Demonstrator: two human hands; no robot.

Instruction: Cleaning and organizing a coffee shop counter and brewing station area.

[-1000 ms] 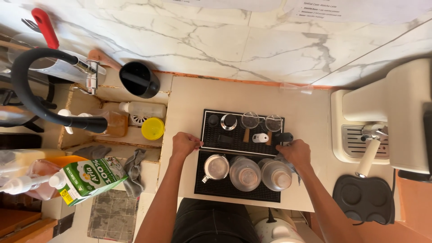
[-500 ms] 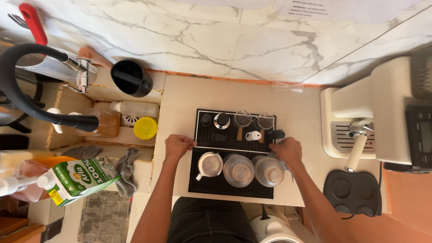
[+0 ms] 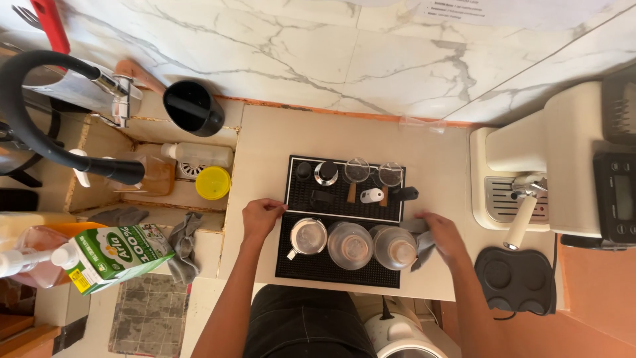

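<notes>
Two black rubber mats lie on the beige counter. My left hand (image 3: 262, 217) curls its fingers on the left edge of the front mat (image 3: 331, 270), where it meets the rear mat (image 3: 344, 197). At the mats' right edge my right hand (image 3: 442, 235) presses a grey cloth (image 3: 421, 250), right beside the jugs. On the front mat stand a steel milk jug (image 3: 309, 237) and two larger jugs (image 3: 350, 245) (image 3: 394, 247). The rear mat carries small glasses (image 3: 357, 170), a metal tamper (image 3: 325, 172) and other small tools.
A cream espresso machine (image 3: 550, 166) stands at the right, with a black tamping mat (image 3: 517, 278) in front. Left of the counter a sink area holds a black cup (image 3: 192, 106), a yellow lid (image 3: 212, 182), a milk carton (image 3: 112, 255) and a rag (image 3: 182, 245). A kettle (image 3: 397, 335) sits below.
My right hand has slid a little toward the front along the mats' right edge with the cloth. My left hand stays at the left edge. The view has shifted slightly.
</notes>
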